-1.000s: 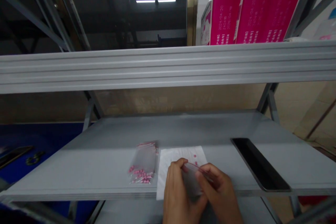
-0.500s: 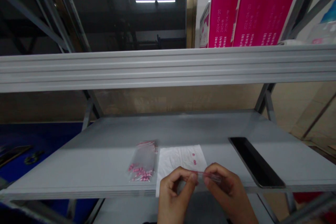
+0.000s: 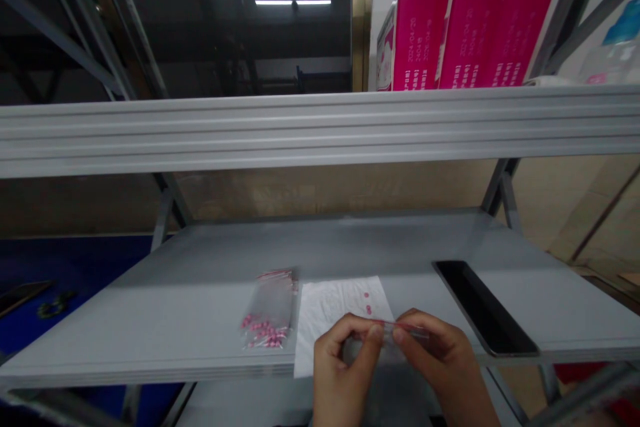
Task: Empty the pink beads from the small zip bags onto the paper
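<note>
Two bare hands, at the front edge of a grey shelf [image 3: 225, 293], fingertips nearly meeting. Left hand [image 3: 345, 360]: thumb and fingers pinching one end of a red-lined strip on a small clear bag [image 3: 389, 327]. Right hand [image 3: 447, 353]: thumb and fingers pinching the same strip at its other end. Bag: one, held between the two hands; contents cannot be made out.

One white sheet [image 3: 325, 300], crumpled, lying just beyond the left hand and partly covered by it. Few pink pellets [image 3: 369, 309], on the sheet, just beyond the fingertips. Several filled bags [image 3: 273, 307], stacked flat left of the hands, pink pellets gathered at the near end. One dark flat device [image 3: 485, 307], right of and beyond the right hand.

One ribbed metal beam [image 3: 320, 130], above and beyond both hands. Magenta boxes [image 3: 420, 37], standing in a row behind the beam, up and to the right of the hands. One blue-capped bottle [image 3: 610, 57], right of the boxes.
</note>
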